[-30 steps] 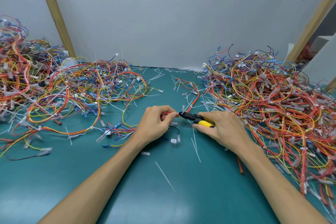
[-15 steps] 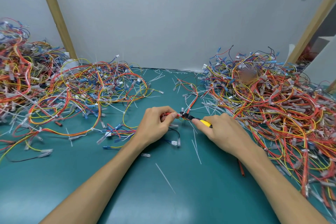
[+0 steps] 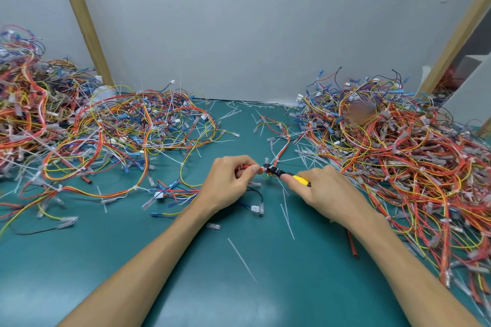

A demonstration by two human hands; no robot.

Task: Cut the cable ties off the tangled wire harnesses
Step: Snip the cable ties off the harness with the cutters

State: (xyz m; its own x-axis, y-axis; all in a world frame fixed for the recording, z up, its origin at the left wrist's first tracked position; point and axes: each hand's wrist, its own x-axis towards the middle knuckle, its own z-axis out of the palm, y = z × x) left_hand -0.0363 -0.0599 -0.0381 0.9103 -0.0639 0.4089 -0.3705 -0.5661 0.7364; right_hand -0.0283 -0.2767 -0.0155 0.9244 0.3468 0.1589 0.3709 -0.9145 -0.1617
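My left hand (image 3: 228,183) pinches a red and yellow wire harness (image 3: 281,141) at the table's middle. Its wires run up and back from my fingertips. My right hand (image 3: 324,191) grips black cutters with yellow handles (image 3: 288,175). The cutter jaws sit on the harness just right of my left fingertips, next to a small white cable tie (image 3: 266,161). I cannot tell whether the jaws have closed on the tie.
A big tangle of harnesses (image 3: 106,135) covers the left of the green table (image 3: 239,287); another big tangle (image 3: 398,154) fills the right. Cut white tie strips (image 3: 241,260) and loose connectors (image 3: 256,208) lie near my hands. A grey wall stands behind.
The cutter jaws have slid left along the harness to meet my left fingertips. My right hand closed in a little. My left hand stayed in place.
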